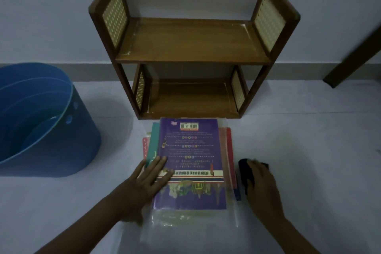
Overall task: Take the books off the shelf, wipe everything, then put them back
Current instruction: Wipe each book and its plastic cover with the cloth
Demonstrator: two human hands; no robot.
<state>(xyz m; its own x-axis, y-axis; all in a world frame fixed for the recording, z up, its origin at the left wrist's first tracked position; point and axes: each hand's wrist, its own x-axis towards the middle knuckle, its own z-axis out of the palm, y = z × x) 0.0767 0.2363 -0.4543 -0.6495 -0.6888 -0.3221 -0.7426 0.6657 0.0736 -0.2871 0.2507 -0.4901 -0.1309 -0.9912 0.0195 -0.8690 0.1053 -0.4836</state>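
A small wooden shelf [191,41] with two empty boards stands on the floor against the wall. In front of it lies a stack of books; the top one is a purple book [191,150] in a clear plastic sleeve, with teal and red books showing at its sides. My left hand [147,179] rests flat, fingers apart, on the purple book's left edge. To the right of the stack, my right hand [260,183] presses on a dark cloth [244,173] that lies on the floor, touching the stack's edge.
A large blue plastic tub [41,121] stands on the floor to the left. A dark wooden door frame [354,55] slants at the right edge. The floor is pale and the wall behind the shelf is plain.
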